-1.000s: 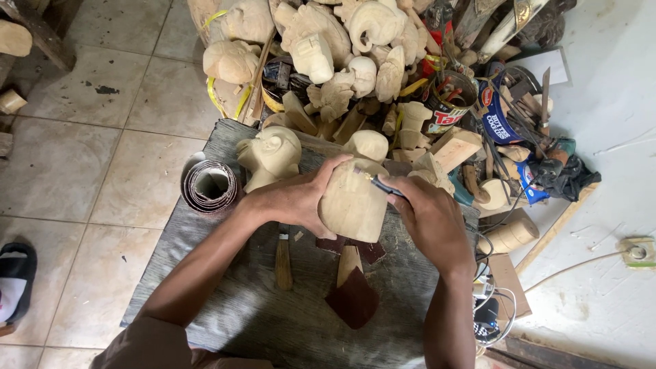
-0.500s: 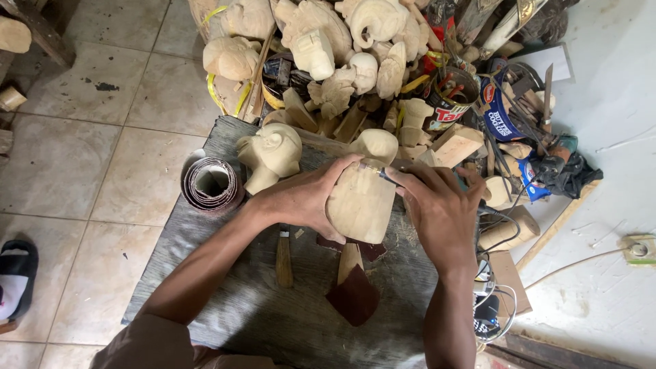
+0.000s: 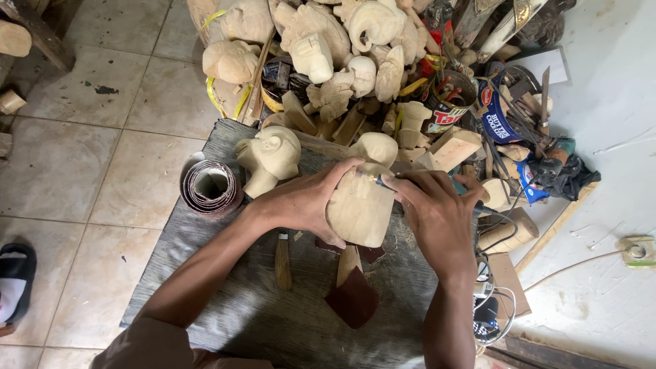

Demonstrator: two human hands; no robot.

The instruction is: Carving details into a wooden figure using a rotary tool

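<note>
The left hand (image 3: 304,203) is gripping a pale wooden carving (image 3: 360,208), fingers wrapped around its near side. The right hand (image 3: 437,217) is closing around a small rotary tool (image 3: 386,182), its tip touching the carving's top edge. Beyond the left hand, a carved head (image 3: 270,157) and a sandpaper roll (image 3: 210,186) are sitting on the grey mat (image 3: 205,273).

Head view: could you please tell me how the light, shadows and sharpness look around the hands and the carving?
Head view: soft, even daylight, no harsh glare; the white floor at right is brightest. The left hand and right hand are sharp, as is the carving between them. Faint shadows fall on the grey mat. Edges bend slightly, as with a wide lens.
</note>
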